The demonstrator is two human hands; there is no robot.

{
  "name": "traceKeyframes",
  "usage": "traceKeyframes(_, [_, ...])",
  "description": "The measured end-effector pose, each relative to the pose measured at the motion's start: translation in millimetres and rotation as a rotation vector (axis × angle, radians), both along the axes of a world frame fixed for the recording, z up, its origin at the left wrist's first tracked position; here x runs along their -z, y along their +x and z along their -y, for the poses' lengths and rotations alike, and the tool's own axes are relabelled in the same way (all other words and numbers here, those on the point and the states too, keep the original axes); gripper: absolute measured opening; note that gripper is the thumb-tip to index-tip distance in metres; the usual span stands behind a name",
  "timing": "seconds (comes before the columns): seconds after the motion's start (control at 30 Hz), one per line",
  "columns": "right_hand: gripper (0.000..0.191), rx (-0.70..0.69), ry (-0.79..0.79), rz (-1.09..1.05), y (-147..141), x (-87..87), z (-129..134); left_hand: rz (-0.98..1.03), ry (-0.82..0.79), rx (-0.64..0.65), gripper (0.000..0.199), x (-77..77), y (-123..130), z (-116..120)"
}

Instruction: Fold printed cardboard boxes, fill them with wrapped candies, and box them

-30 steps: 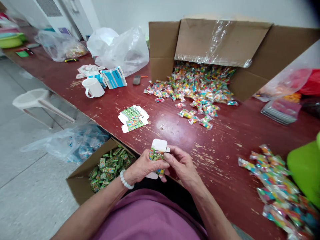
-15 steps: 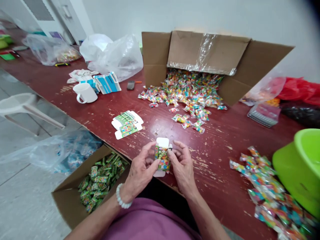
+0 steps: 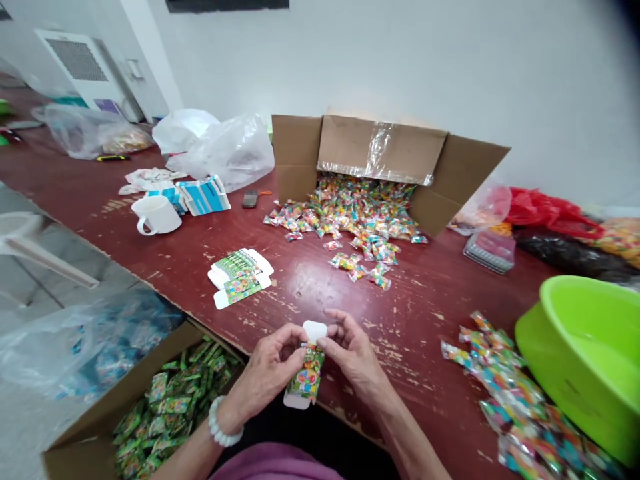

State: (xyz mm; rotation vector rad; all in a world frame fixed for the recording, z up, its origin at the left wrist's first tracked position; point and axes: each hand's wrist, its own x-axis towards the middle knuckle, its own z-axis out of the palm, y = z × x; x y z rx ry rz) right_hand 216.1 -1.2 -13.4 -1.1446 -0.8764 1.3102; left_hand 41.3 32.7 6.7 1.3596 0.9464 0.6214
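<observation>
Between my two hands is a small green printed candy box (image 3: pixel 306 375), its white end flaps sticking out at top and bottom. My left hand (image 3: pixel 273 367) grips its left side near the upper end, thumb on the printed face. On the other side, my right hand (image 3: pixel 353 350) pinches the upper right edge beside the raised white flap. The box is held at the table's front edge. Beyond it to the left lies a stack of flat green cartons (image 3: pixel 241 277). Wrapped candies (image 3: pixel 360 213) spill from a brown cardboard box (image 3: pixel 383 150) farther back.
A carton of filled green packs (image 3: pixel 170 400) stands below the table edge at left. A white mug (image 3: pixel 157 215) and a clear plastic bag (image 3: pixel 230 150) are at the back left. More wrapped candies (image 3: pixel 523 393) lie by a green basin (image 3: pixel 575 353) at right.
The view has tilted up, so the table things sit lower. Both hands have shifted toward the box's upper end, and the box now tilts, its lower end toward the left.
</observation>
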Motion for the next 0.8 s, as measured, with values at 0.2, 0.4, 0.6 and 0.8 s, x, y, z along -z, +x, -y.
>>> traceKeyframes(0.2, [0.012,0.058,0.244,0.396,-0.7,-1.3,4.3,0.242,-0.241,-0.094,0.044,-2.2,0.9,4.1])
traceKeyframes(0.4, [0.017,0.024,0.391,0.594,-3.0,-1.9,4.6,0.212,-0.428,0.004,0.054,6.4,8.1,12.6])
traceKeyframes(0.6, [0.014,-0.031,0.165,0.479,1.4,-10.3,-0.9,0.126,-0.309,-0.021,0.066,4.5,13.4,11.6])
traceKeyframes(0.8, [0.022,-0.084,0.011,0.303,5.7,-13.1,-4.7,0.025,-0.235,0.053,0.067,5.3,13.5,4.6])
